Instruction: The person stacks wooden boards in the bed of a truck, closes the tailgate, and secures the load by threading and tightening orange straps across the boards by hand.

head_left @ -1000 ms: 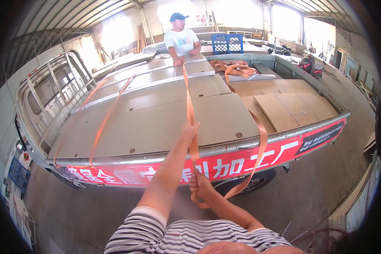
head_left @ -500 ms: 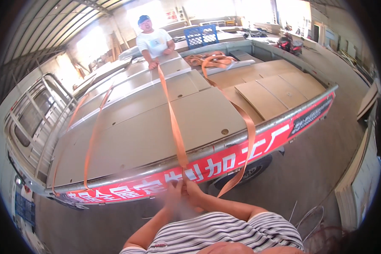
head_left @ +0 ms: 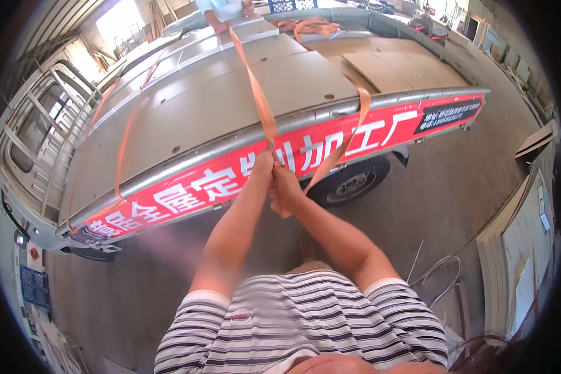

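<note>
An orange webbing strap [head_left: 255,87] runs across the grey-brown panels [head_left: 212,103] stacked on the truck bed, over the metal side rail [head_left: 227,136], and down to my hands. My left hand [head_left: 265,163] is closed round it just below the rail, against the red side board [head_left: 380,134]. Right beside and slightly lower, my right hand [head_left: 287,192] is also closed on the strap. A short folded end of webbing shows under it. Another length of strap [head_left: 340,153] slants from near my right hand up over the rail. Whatever lies between my palms is hidden.
Across the load, another person's hand [head_left: 221,27] rests by the strap's far end. Two more straps [head_left: 123,146] cross the load near the cab. Brown boards [head_left: 399,68] lie toward the tail. A wheel [head_left: 352,181] is below; panels [head_left: 511,262] lean at right.
My view has tipped downward, so the truck sits higher in the picture. My arms now reach out straighter, and both hands remain on the strap.
</note>
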Demonstrator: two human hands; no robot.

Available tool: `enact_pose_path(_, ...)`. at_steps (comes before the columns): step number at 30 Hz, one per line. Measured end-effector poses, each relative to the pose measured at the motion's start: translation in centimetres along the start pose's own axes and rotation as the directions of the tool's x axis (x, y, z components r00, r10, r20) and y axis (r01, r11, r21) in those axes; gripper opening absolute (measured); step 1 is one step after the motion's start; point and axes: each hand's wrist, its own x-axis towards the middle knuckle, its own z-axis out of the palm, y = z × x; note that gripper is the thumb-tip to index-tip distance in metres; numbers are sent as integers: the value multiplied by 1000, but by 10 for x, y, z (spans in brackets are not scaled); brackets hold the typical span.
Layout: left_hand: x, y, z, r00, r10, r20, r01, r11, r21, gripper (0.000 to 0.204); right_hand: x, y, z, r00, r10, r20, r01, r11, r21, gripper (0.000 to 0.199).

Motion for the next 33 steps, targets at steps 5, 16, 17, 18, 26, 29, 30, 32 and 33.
enact_pose_path(5,-43,22,24,997,-69,24,72,974,-214,34,13,13,-28,997,-50,62,55,995,-80,13)
enact_pose_path(16,-43,94,-6,371,732,571,-359,-454,815,95,22,-109,-64,931,-315,186,296,349,-889,32)
enact_pose_path(17,-35,96,-9,379,736,561,-353,-445,823,95,24,-112,-58,910,-370,188,311,306,-900,31)
enact_pose_path(18,-28,97,-12,472,701,534,-364,-397,842,95,28,-113,-54,886,-423,193,323,263,-909,30)
enact_pose_path(26,-9,96,-6,493,697,522,-332,-403,853,87,99,-39,-58,783,-527,-331,260,760,-595,34)
enact_pose_path(29,-8,96,-7,520,699,491,-339,-358,870,84,88,-25,-25,904,-134,-407,162,986,33,35)
enact_pose_path(30,-10,96,-7,522,700,488,-340,-353,871,84,89,-24,-19,898,19,-439,31,994,106,33)
enact_pose_path(32,-12,97,-6,543,685,486,-333,-356,873,82,91,-12,-3,925,119,-360,-19,963,268,34)
enact_pose_path(33,-12,97,-6,539,689,485,-333,-354,874,82,91,-7,1,942,206,-263,-79,902,424,34)
